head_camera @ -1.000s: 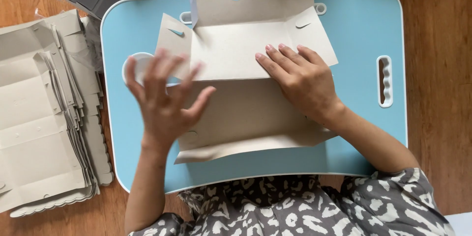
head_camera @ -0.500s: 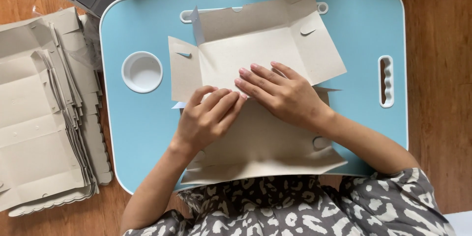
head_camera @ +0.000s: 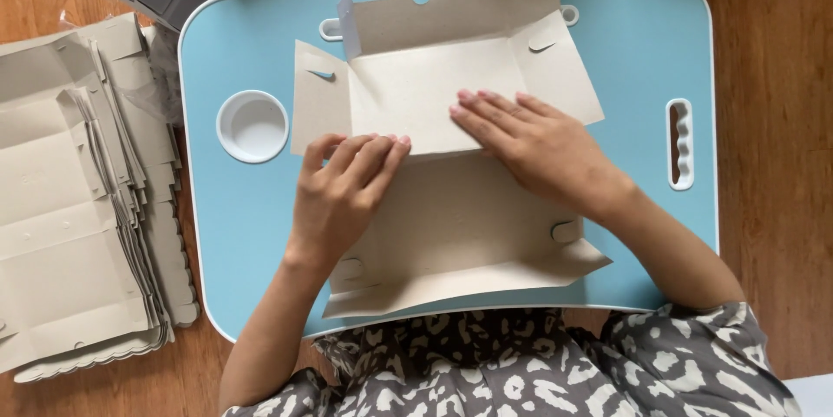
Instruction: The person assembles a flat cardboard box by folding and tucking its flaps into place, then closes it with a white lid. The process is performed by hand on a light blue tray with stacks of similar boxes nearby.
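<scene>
Both hands press flat, fingers together, on a grey-beige cardboard box blank at mid-frame: left hand along its centre fold, right hand beside it. The blank lies on a light-blue lap tray (round cup recess at left). More flat blanks are stacked at left.

My left hand lies palm down, with the fingers close together and a little bent, pointing up and to the right. My right hand is flat too, palm down, the fingers straight and pointing to the left. The fingertips of both hands are near each other but do not touch. Both forearms are bare and come from below, and they hold nothing.
</scene>
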